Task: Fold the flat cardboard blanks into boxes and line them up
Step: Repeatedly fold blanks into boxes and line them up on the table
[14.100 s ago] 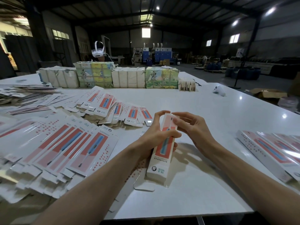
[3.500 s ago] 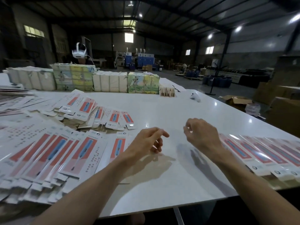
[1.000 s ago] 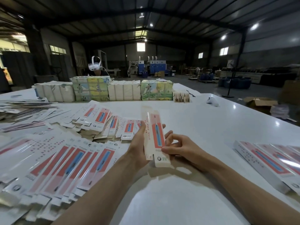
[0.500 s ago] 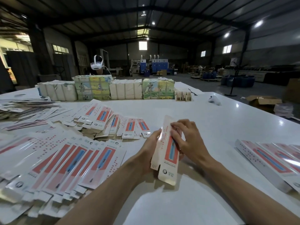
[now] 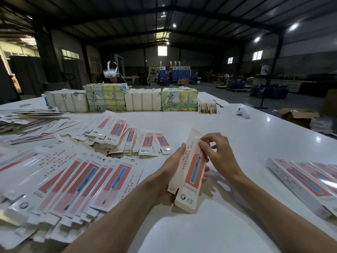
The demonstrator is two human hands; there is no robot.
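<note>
Supply, far left: a fan of flat white-and-red cardboard blanks [image 5: 76, 183] lies overlapping on the white table [image 5: 209, 121]. A looser heap of the same blanks [image 5: 127, 137] sits just beyond it.

Left hand: the left hand [image 5: 169, 172] has its grip closed on the lower half of the held blank, with the thumb running up the left edge. From where I stand, most of the fingers are hidden behind the card.

Held blank: this long narrow white cardboard piece with a red panel and blue print [image 5: 191, 172] is up off the table between the two hands. It looks to me partly opened into a sleeve.

Long axis: it runs away from the person. The near end, with its loose flaps, hangs low below the left grip, and the far end is raised and leans slightly right.

Right hand: the right hand [image 5: 217, 154] pinches the upper right edge with its fingertips, close to the far end.

What the next move turns on: the grips sit on opposite long edges, left low and right high. The far end is therefore nearer the right hand, and the near flaps are free.

Finished row, far right: white-and-red folded boxes [image 5: 300, 181] lie side by side, well apart from the hands. They are on the right hand's side, so I judge that hand the handier one for setting this box down.
</note>
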